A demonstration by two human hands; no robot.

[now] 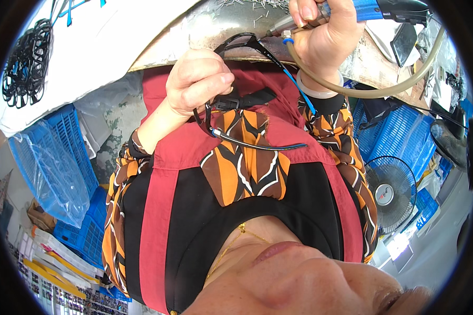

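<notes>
My left hand (pixel 198 84) is closed around a black eyeglass frame (pixel 271 55), with the fingers hiding part of its front. Its two temples are unfolded and show blue toward their ends. One reaches to the right under my right wrist, the other lies lower, in front of the apron. In my closed right hand (pixel 328 44) is a blue and grey air screwdriver (pixel 367 9), held slanting down to the left. The screwdriver's dark tip is at the frame's far corner, by the hinge; whether it touches cannot be made out. A tan air hose (pixel 374 94) curves from the tool to the right.
Small metal screws (pixel 263 5) lie scattered on the metal work surface (pixel 215 31) beyond my hands. A stack of black eyeglass frames (pixel 27 65) rests on the white cloth at left. Blue crates (pixel 73 142) stand below on both sides, and a fan (pixel 391 194) is at right.
</notes>
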